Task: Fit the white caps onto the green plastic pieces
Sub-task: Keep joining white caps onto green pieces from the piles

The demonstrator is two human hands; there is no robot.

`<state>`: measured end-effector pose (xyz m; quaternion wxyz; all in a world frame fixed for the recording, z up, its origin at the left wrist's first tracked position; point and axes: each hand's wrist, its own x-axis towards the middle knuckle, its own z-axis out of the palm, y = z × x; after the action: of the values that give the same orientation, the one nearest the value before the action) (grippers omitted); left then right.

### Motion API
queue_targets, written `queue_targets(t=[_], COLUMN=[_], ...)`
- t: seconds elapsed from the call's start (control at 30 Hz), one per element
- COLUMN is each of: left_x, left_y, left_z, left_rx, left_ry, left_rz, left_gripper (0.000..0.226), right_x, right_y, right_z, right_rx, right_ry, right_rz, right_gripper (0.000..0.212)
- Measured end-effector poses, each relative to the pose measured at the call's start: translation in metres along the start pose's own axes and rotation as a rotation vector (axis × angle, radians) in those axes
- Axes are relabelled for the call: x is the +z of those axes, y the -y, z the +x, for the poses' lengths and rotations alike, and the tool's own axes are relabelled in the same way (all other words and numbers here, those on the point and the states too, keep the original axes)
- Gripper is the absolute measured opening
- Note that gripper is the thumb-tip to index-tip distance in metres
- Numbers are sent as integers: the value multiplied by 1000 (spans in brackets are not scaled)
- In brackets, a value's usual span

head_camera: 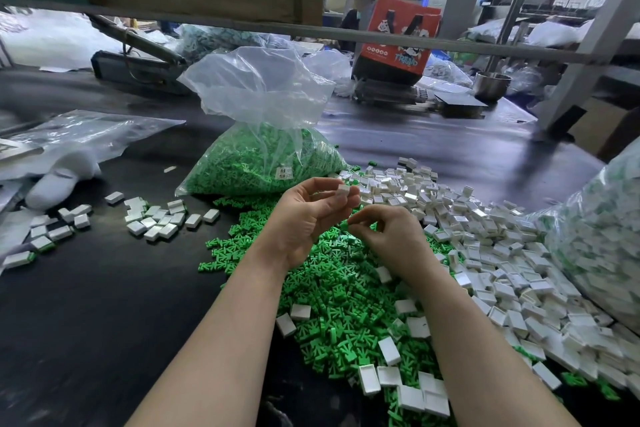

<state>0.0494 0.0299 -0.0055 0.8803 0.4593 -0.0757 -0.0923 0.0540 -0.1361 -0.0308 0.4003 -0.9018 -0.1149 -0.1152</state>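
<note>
My left hand [311, 215] is raised palm-up and pinches a small white cap [343, 189] between thumb and fingertips. Just below and to the right, my right hand [384, 236] pinches a green plastic piece [344, 226] at its fingertips; most of the piece is hidden. The two parts are a short gap apart. Under both hands lies a heap of loose green pieces [343, 298]. A large heap of white caps [491, 253] spreads to the right.
A clear bag of green pieces [263, 163] stands behind the hands. Capped pieces [159, 218] lie scattered at the left on the dark table [104, 322]. A bag of finished parts [602, 229] bulges at the right edge. A person sits across the table beside a red bag [398, 35].
</note>
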Motion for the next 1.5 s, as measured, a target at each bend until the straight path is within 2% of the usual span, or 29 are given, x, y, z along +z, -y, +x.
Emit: queue_targets(t=[0.3, 0.53, 0.67, 0.87, 1.03, 1.13, 1.3, 1.5], left_x=[-3, -6, -7, -8, -5, -3, 2, 2], left_y=[2, 3, 4, 5, 6, 8, 11, 13], left_z=[1, 2, 3, 4, 4, 6, 8, 7], left_rx=[-14, -6, -18, -24, -8, -3, -13, -31], left_ry=[-56, -71, -75, -100, -99, -82, -88, -99], left_rz=[23, 68, 79, 151, 237, 286, 311, 341], left_gripper=[29, 29, 24, 41, 27, 15, 11, 12], right_x=[-6, -10, -12, -13, -13, -15, -17, -16], right_y=[1, 4, 6, 6, 5, 4, 5, 4], right_z=[-2, -6, -7, -7, -6, -4, -3, -3], right_rx=[48, 41, 55, 122, 159, 217, 270, 248], right_ry=[-137, -92, -91, -70, -73, -88, -47, -58], right_rz=[545, 690, 741, 783, 827, 963, 1079, 1061], right_gripper=[16, 29, 21, 9, 5, 6, 17, 15])
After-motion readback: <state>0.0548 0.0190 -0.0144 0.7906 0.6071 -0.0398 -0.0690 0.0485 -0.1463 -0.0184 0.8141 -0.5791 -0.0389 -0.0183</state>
